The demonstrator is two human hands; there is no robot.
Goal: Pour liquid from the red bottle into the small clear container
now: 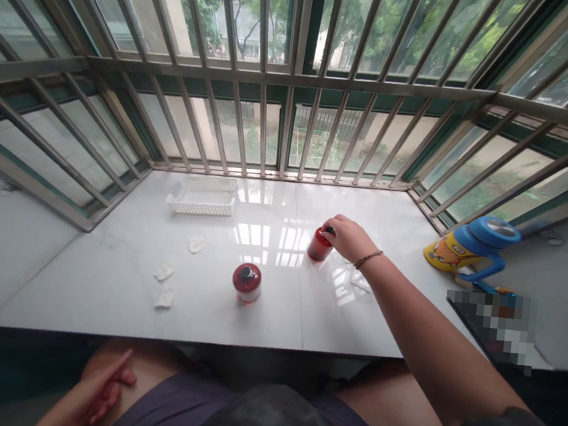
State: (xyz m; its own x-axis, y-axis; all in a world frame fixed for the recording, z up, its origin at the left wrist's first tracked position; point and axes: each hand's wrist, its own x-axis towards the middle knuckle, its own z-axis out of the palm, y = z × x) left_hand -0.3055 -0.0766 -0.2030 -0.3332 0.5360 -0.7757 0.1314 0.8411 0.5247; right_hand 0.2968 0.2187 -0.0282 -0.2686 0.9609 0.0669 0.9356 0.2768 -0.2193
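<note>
My right hand (348,236) reaches over the white counter, its fingers closed around the dark top of a red see-through bottle (319,248). That bottle looks upright at the counter's surface; whether its base touches I cannot tell. Nearer to me and to the left stands a second red bottle (247,283) with a black cap, apart from both hands. My left hand (109,389) rests by my left thigh below the counter edge, index finger stretched out and the others loosely bent, holding nothing.
A white perforated basket (202,204) sits at the back left of the counter (80,287). Several crumpled white pieces (195,244) lie left of centre. To the right are a blue and yellow bottle (472,244) and a dark flat object (474,328), partly blurred. Metal window bars (286,133) rise behind.
</note>
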